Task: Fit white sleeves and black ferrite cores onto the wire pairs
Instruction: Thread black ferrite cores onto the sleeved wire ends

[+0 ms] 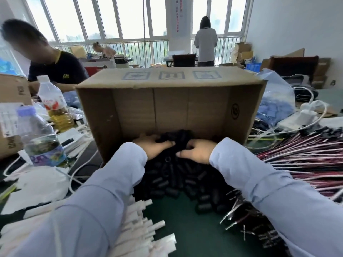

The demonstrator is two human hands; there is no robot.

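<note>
A heap of black ferrite cores (174,180) spills from the mouth of a cardboard box (167,106) lying on its side on the green table. My left hand (154,146) and my right hand (196,151) both reach into the box mouth, fingers curled into the top of the heap and gripping cores. White sleeves (143,225) lie in a pile at the lower left, partly under my left arm. Red-and-black wire pairs (300,160) fan out at the right; more wire ends (241,216) lie beneath my right arm.
Two plastic bottles (41,138) (53,102) stand at the left among white papers and cables. A person sits at the left behind them; another stands far off by the windows. Plastic bags and white cables (306,115) crowd the right. Bare green mat (178,229) shows at centre front.
</note>
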